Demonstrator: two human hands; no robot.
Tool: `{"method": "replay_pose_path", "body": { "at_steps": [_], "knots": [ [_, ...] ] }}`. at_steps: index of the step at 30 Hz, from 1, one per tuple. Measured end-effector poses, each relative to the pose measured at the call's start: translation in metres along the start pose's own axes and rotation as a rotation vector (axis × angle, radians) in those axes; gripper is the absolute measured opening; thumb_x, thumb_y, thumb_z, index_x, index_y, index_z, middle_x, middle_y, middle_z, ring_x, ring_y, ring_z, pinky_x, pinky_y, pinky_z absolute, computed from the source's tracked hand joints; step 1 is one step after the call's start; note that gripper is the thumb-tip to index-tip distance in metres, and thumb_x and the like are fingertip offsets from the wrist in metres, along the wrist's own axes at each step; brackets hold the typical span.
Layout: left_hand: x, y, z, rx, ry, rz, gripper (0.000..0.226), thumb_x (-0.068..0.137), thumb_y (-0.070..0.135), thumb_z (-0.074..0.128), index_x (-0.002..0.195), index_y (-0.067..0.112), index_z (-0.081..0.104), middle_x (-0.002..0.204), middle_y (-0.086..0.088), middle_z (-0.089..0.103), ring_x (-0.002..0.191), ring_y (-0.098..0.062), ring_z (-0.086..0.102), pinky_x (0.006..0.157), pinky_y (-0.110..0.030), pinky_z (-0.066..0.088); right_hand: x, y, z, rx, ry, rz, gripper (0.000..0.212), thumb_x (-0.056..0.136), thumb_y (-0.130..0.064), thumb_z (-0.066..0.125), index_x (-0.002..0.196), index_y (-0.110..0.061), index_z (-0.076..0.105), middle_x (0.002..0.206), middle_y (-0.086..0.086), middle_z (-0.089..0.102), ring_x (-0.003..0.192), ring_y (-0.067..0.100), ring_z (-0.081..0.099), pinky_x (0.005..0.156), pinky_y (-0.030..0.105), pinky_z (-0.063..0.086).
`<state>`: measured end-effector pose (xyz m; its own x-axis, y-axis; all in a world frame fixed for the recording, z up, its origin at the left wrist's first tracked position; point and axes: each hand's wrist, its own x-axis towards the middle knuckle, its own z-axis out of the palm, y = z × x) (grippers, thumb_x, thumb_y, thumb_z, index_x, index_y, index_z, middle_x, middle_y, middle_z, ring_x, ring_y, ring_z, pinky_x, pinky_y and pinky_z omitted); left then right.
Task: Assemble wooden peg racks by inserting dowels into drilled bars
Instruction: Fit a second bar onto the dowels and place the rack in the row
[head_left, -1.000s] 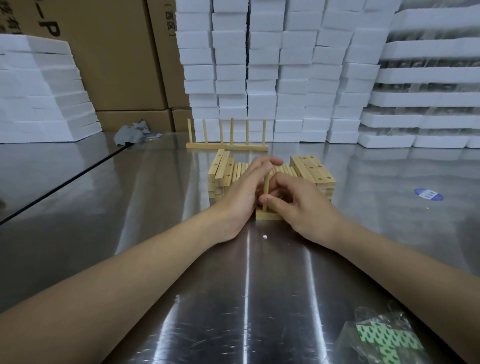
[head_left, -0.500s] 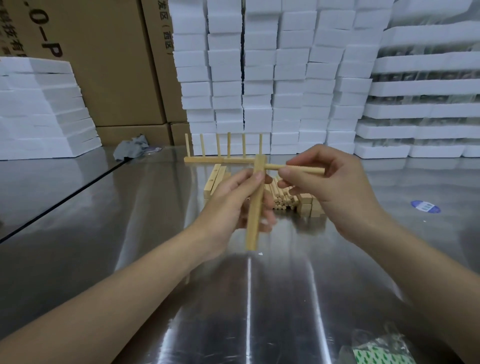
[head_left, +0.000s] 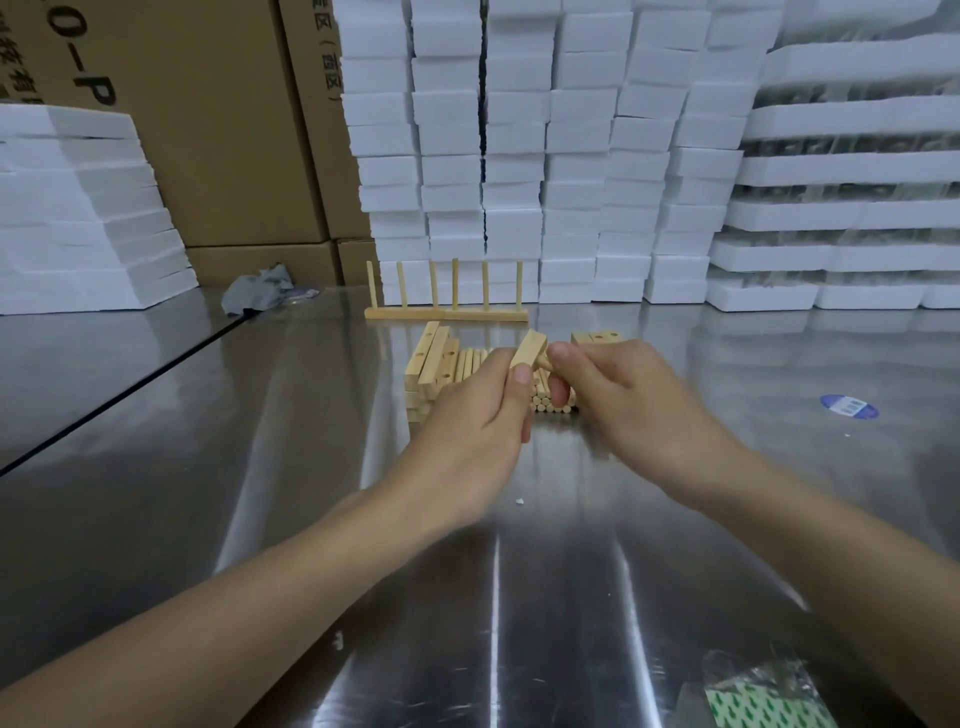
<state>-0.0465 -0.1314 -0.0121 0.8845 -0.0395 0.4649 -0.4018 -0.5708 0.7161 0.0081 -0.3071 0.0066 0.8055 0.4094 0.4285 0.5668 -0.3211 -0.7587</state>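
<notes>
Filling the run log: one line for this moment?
left hand grips bar | right hand pinches dowel at bar | finished rack behind

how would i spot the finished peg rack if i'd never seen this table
Look to the far edge of the steel table, at the foot of the stacked white foam blocks. The finished rack stands there alone. Unlike the loose bars piled nearer, it has six upright dowels.

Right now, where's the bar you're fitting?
Head view, centre: the left hand pinches the bar, raised above the dowel pile, while the right hand pinches a dowel against its right side.
</notes>
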Motion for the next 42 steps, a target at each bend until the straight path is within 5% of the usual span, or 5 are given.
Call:
{"method": "replay_pose_path", "body": {
  "at_steps": [11, 18, 24, 33, 42],
  "knots": [
    [0.013, 0.003, -0.002, -0.104, 0.029, -0.099, 0.038, 0.116, 0.039, 0.035, 0.1, 0.014, 0.058, 0.073, 0.001, 0.053, 0.049, -0.004, 0.039, 0.053, -0.03, 0.03, -0.005, -0.01, 0.001, -0.723, 0.106, -0.129, 0.043, 0.107, -0.055, 0.025, 0.089, -0.027, 0.053, 0.068, -0.008, 0.054, 0.072, 0.025, 0.055, 0.064, 0.041, 0.042],
    [0.006, 0.005, -0.011, 0.047, -0.037, 0.104, 0.039, 0.117, 0.039, 0.034, 0.088, 0.054, 0.055, 0.07, 0.009, 0.053, 0.061, -0.007, 0.044, 0.06, -0.032, 0.038, 0.002, -0.013, -0.015, 0.825, -0.273, 0.577, 0.041, 0.107, -0.038, 0.053, 0.077, -0.014, 0.068, 0.058, -0.007, 0.02, 0.045, 0.006, 0.016, 0.033, 0.017, 0.016],
    [0.014, 0.008, -0.005, -0.025, -0.012, -0.035, 0.039, 0.117, 0.037, 0.034, 0.094, 0.017, 0.059, 0.062, 0.009, 0.051, 0.05, -0.005, 0.042, 0.053, -0.031, 0.032, -0.006, -0.007, -0.003, -0.551, 0.099, -0.154, 0.045, 0.107, -0.052, 0.038, 0.08, -0.021, 0.056, 0.062, -0.007, 0.056, 0.065, 0.019, 0.054, 0.062, 0.039, 0.041],
    [0.009, 0.01, -0.018, 0.096, 0.021, 0.222, 0.031, 0.117, 0.035, 0.034, 0.122, 0.022, 0.061, 0.071, -0.012, 0.055, 0.062, -0.03, 0.049, 0.058, -0.047, 0.04, 0.004, -0.022, -0.017, 0.933, -0.331, 0.521, 0.037, 0.103, -0.039, 0.056, 0.082, -0.014, 0.073, 0.054, -0.009, 0.018, 0.04, 0.005, 0.018, 0.031, 0.016, 0.017],
    [0.014, 0.011, -0.01, -0.114, -0.032, -0.045, 0.032, 0.117, 0.032, 0.036, 0.115, 0.021, 0.066, 0.067, -0.001, 0.047, 0.048, -0.007, 0.039, 0.045, -0.016, 0.031, -0.001, -0.005, 0.005, -0.55, 0.184, -0.139, 0.048, 0.112, -0.047, 0.029, 0.066, -0.035, 0.035, 0.056, -0.006, 0.047, 0.058, 0.014, 0.045, 0.061, 0.035, 0.032]
  ]
}}
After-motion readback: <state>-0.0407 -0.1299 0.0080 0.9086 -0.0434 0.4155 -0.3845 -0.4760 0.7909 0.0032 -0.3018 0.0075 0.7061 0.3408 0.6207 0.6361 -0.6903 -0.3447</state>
